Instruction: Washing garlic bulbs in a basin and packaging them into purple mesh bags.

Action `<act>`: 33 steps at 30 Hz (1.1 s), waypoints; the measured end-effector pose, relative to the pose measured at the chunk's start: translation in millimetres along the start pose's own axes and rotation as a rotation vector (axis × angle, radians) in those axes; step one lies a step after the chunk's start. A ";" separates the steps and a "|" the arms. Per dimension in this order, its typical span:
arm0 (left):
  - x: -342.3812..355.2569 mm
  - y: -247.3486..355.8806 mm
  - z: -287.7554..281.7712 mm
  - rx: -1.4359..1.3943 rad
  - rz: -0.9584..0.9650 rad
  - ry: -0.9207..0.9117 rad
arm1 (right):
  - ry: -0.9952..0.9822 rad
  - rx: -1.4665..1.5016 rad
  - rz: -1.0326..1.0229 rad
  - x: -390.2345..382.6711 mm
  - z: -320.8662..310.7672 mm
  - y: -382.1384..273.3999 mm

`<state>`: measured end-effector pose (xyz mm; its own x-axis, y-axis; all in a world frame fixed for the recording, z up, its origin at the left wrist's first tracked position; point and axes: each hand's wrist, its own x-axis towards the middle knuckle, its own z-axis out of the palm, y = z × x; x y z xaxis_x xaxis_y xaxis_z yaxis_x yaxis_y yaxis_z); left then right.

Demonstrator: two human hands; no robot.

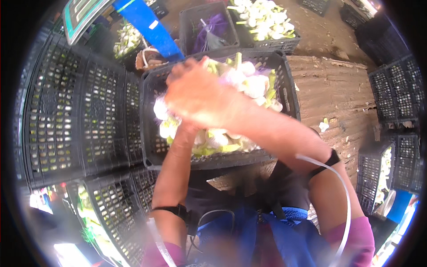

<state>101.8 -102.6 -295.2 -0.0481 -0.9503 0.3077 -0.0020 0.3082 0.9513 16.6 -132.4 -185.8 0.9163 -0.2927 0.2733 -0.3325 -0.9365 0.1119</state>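
A black plastic crate [222, 160] stands in front of me, filled with white bulbs with pale green stalks [255, 84]. My right hand [200, 95] is over the middle of the pile, blurred by motion, so its grip is unclear. My left forearm [171, 169] reaches up into the crate. The left hand itself is hidden under my right hand and wrist. Both arms wear black bands, and a clear tube [342, 187] runs along the right one.
Empty black crates [66, 111] are stacked at my left. Beyond my crate are one with purple mesh bags [209, 31] and one with more bulbs [267, 20]. A blue bar [149, 29] crosses the top. More crates [396, 89] line the right, on a dirt floor [333, 89].
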 end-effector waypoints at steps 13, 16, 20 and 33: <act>8.8 2.7 -9.1 0.297 0.200 0.163 | 0.291 0.798 0.423 -101.3 -14.4 53.8; 19.9 9.0 2.8 0.358 0.201 0.135 | 0.843 0.766 0.795 -131.2 -82.9 53.6; 13.0 -3.0 -0.2 0.716 0.354 0.207 | -0.132 1.057 0.274 -76.8 -138.2 -7.2; 3.8 -1.5 5.5 0.149 0.093 0.290 | 0.165 0.678 0.551 -17.3 19.5 65.8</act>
<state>96.1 -106.4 -295.5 0.2316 -0.8842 0.4058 -0.1576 0.3775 0.9125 -16.8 -192.8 -201.8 0.6039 -0.7531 0.2610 -0.4651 -0.5989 -0.6519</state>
